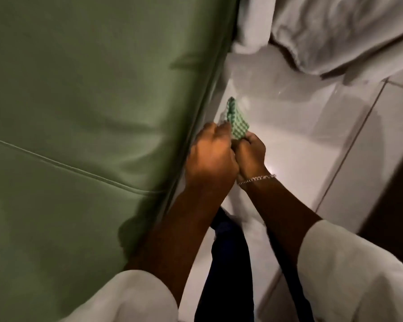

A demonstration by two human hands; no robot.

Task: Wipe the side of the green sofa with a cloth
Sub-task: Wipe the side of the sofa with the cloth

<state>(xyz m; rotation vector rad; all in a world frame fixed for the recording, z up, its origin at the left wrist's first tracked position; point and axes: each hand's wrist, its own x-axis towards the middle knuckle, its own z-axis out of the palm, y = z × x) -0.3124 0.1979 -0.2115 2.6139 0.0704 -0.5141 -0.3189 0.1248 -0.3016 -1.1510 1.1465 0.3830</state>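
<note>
The green sofa (79, 112) fills the left half of the view, its smooth top crossed by a seam and its side dropping away along a diagonal edge toward the floor. A small green-and-white checked cloth (236, 118) is bunched just right of that edge. My left hand (211, 156) and my right hand (251, 155) are pressed together, both gripping the cloth's lower end. The right wrist wears a silver chain bracelet. The cloth looks close to the sofa's side, but contact cannot be told.
Glossy white floor tiles (300, 135) run along the sofa's right. White bedding (335, 31) hangs at the top right. My dark trouser leg (226, 263) stands between my arms. A dark strip (400, 205) borders the tiles at far right.
</note>
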